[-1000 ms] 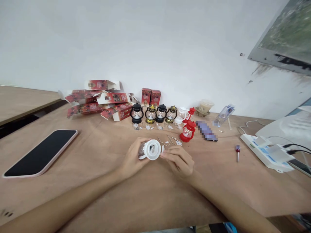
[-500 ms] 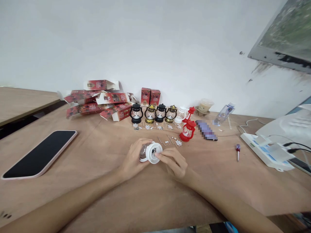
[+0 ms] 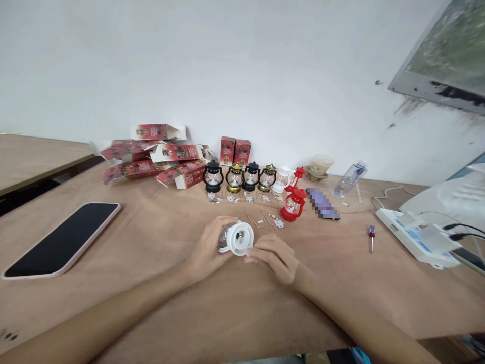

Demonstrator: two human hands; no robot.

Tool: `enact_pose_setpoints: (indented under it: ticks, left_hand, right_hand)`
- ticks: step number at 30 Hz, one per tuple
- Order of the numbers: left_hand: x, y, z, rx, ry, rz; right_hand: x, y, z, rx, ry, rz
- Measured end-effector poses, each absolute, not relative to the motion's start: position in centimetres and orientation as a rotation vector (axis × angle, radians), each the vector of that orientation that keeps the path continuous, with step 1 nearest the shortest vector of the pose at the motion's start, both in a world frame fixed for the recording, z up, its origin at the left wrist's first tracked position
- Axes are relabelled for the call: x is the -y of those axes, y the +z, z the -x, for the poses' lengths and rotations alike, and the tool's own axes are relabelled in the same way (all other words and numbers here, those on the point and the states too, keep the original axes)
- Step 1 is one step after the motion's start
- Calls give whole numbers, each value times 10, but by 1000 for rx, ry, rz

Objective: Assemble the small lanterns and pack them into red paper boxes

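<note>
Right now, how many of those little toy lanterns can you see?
8: four dark lanterns and a white lantern stand in a row, two red lanterns are at its right end, and one white one is in the left hand.

desk point(image 3: 159, 237): plain brown wood, running back to a white wall
phone point(image 3: 62, 238): at 9 o'clock, face up, pink case
red boxes point(image 3: 151, 159): piled at 11 o'clock
small lanterns point(image 3: 242, 178): lined up at 12 o'clock, red lantern point(image 3: 293, 205) just in front
screwdriver point(image 3: 372, 236): lying at 3 o'clock
power strip point(image 3: 417, 237): far 3 o'clock edge
</note>
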State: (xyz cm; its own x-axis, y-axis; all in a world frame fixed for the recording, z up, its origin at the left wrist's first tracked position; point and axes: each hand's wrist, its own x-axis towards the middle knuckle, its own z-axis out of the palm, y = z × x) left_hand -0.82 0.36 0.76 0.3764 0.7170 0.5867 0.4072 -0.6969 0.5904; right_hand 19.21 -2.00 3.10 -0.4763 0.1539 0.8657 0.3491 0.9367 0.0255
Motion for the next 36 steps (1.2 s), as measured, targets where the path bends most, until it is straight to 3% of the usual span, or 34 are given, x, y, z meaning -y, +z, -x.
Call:
enact_pose_setpoints:
  ticks: [36]
  left_hand:
    - [-5,1,9,-941,1296,-2485]
  right_hand:
    - [20,24,-179,1981,-362,444]
